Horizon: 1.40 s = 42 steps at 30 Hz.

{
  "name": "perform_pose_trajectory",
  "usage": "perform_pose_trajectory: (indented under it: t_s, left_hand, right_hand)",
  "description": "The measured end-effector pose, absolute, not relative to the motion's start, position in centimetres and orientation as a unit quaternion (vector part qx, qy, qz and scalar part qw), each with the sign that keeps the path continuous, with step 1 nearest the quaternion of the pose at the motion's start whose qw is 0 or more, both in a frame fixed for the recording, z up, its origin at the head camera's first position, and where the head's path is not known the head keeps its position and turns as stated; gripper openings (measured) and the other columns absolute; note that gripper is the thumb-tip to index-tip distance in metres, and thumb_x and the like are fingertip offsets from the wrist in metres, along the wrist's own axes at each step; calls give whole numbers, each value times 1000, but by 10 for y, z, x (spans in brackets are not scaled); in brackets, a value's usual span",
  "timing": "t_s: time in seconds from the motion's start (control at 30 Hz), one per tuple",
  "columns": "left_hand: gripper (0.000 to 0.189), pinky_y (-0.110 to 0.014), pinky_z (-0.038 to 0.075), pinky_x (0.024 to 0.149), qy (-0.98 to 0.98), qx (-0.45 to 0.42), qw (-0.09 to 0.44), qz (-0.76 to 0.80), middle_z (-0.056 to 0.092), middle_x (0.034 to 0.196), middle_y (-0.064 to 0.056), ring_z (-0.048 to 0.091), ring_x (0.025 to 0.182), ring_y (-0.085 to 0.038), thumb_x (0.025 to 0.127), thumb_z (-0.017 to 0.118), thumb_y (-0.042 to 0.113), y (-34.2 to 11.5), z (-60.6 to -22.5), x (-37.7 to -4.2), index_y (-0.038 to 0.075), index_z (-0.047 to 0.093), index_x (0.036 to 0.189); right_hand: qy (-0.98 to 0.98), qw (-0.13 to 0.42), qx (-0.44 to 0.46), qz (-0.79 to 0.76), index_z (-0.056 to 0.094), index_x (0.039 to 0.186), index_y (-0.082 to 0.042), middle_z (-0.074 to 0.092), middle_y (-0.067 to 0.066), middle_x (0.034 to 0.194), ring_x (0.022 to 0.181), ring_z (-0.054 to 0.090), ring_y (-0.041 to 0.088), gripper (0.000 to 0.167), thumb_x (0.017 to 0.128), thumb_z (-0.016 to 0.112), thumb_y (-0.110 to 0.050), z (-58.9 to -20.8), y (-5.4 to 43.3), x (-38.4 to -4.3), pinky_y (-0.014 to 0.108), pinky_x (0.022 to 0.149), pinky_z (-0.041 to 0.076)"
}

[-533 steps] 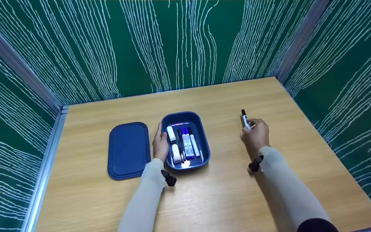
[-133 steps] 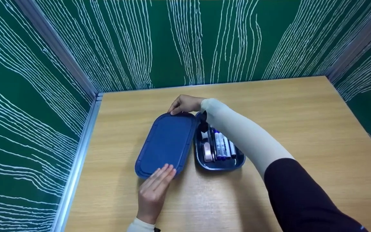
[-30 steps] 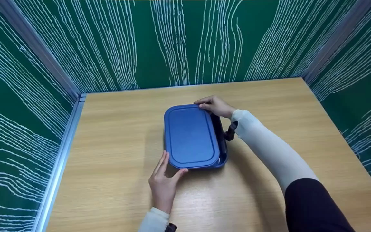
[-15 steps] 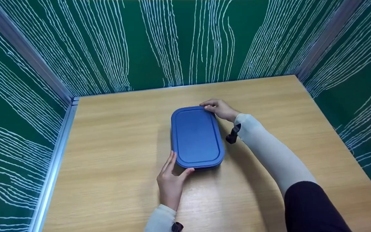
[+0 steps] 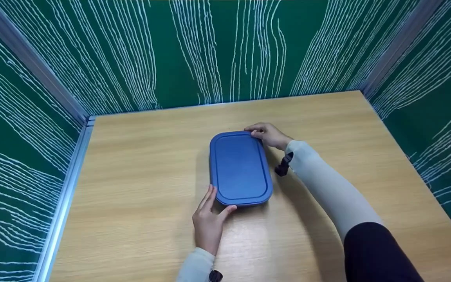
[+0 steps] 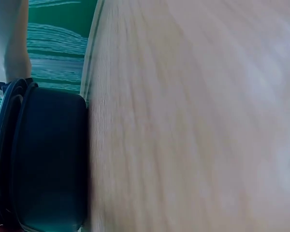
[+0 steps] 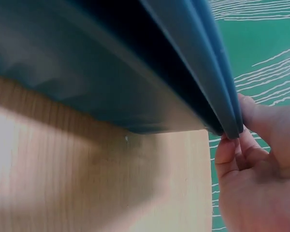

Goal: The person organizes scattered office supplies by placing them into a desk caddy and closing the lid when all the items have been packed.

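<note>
A blue lid (image 5: 242, 168) lies over a blue box whose dark side wall (image 6: 50, 154) shows in the left wrist view. A dark gap runs between the lid and the box rim in both wrist views. My left hand (image 5: 208, 225) holds the lid's near left corner, fingers along the left edge and thumb at the near edge. At the far right corner, my right hand (image 5: 270, 135) pinches the lid's edge between thumb and fingers, as the right wrist view confirms. What the box contains is hidden beneath the lid.
The box stands on a light wooden table (image 5: 139, 168). Green panels with white wavy lines (image 5: 182, 51) enclose the back and sides. A metal strip (image 5: 67, 196) runs along the table's left edge.
Earlier the box was uncovered, with markers and white items inside, and the lid beside it. Both hands have since carried the lid rightward over it. In the last half second little has moved.
</note>
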State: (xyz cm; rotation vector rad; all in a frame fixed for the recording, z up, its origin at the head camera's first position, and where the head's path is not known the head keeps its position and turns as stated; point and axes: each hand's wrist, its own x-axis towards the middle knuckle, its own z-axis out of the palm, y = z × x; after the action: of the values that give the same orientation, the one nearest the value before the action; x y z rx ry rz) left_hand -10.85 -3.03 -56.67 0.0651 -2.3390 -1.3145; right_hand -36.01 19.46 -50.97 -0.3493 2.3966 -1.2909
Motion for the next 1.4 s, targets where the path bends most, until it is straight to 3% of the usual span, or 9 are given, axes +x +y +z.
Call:
perform_pose_trajectory:
  t_s: [0.47, 1.0, 1.23, 1.4]
  left_hand:
    - [78, -32, 48, 99, -854, 26, 222, -469, 58, 139, -10, 56, 127, -27, 65, 88, 32, -32, -572, -109, 4, 61, 133]
    - [75, -28, 47, 101, -859, 31, 205, -468, 58, 140, -7, 55, 129, -21, 68, 87, 33, -33, -574, -108, 6, 62, 133]
    - [74, -29, 47, 101, -871, 33, 192, -450, 58, 139, -5, 55, 129, -22, 67, 88, 36, -36, -572, -105, 8, 63, 131]
    - [71, -28, 48, 101, -884, 16, 197, -424, 60, 138, -6, 56, 127, -19, 67, 87, 38, -38, -571, -111, 7, 66, 127]
  right_hand:
    - [858, 200, -102, -463, 61, 135, -25, 53, 2, 141, 132, 46, 24, 33, 105, 47, -24, -514, 194, -362, 48, 114, 34]
    - [846, 194, -77, -491, 63, 133, -26, 55, 1, 138, 132, 48, 23, 32, 105, 47, -26, -525, 193, -360, 46, 115, 35]
    - [849, 174, -72, -493, 64, 132, -28, 54, -1, 138, 134, 46, 22, 32, 105, 46, -29, -528, 189, -352, 46, 116, 33]
    - [854, 136, -91, -494, 62, 135, -21, 53, 1, 139, 134, 45, 23, 34, 105, 46, -28, -531, 188, -349, 45, 115, 34]
